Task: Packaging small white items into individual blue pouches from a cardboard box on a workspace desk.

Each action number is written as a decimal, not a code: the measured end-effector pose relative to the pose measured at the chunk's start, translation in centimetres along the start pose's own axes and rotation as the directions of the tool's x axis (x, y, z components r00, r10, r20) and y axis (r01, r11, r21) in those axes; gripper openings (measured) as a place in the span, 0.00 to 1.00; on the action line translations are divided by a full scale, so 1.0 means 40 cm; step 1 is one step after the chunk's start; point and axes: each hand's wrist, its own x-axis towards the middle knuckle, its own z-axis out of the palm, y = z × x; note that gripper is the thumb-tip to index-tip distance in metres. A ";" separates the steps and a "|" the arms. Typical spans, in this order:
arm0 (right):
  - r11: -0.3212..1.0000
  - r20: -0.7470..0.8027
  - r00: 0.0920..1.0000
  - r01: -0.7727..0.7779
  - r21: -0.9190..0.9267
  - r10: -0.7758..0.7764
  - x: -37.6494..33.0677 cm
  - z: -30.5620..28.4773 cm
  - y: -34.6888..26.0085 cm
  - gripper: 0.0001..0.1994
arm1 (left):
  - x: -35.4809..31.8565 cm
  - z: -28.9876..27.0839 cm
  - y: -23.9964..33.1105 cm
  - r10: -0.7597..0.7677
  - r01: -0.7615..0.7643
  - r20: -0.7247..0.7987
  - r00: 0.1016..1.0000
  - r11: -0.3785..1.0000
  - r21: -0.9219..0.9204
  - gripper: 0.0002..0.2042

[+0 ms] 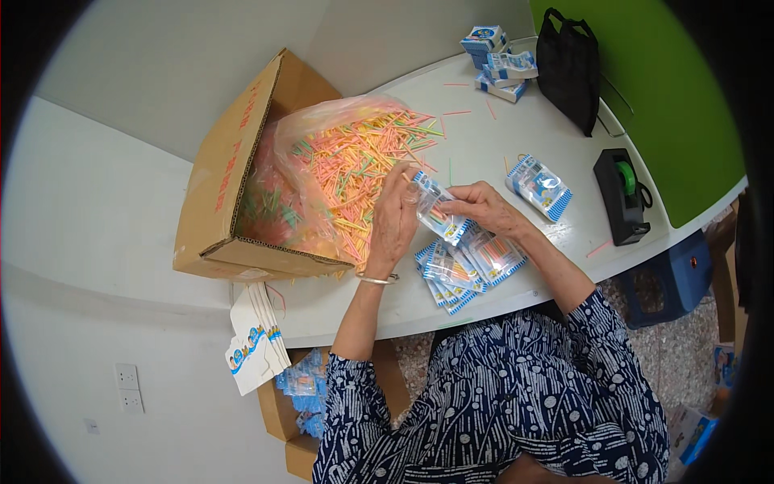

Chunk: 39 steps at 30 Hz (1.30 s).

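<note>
My left hand (393,219) and my right hand (486,208) both hold one small clear packet (436,211) with blue trim and coloured sticks inside, just above the white table (532,137). My left hand pinches its upper end, my right hand holds its lower side. Under my hands lies a stack of filled packets (463,268). To my left a cardboard box (234,169) lies on its side, and a plastic bag (347,161) full of pink, yellow and green sticks spills from it.
Another filled packet (539,186) lies to the right. A black tape dispenser (621,194) stands near the right edge. A black bag (569,64) and small blue-white boxes (498,60) sit at the back. Flat cards (256,343) hang off the front edge.
</note>
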 end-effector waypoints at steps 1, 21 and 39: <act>1.000 -0.003 1.000 -0.001 0.001 0.001 -0.003 0.000 0.001 0.11 | 0.004 -0.010 0.017 0.000 0.000 0.003 1.000 1.000 -0.002 0.15; 0.999 -0.049 0.998 -0.030 -0.033 0.028 -0.029 -0.024 0.024 0.13 | 0.018 0.021 0.064 -0.164 0.264 0.216 0.963 0.749 -0.608 0.21; 0.982 0.044 0.989 -0.135 -0.135 0.142 -0.100 -0.047 -0.039 0.15 | 0.010 0.045 0.083 -0.153 0.317 0.368 0.917 0.839 -0.442 0.17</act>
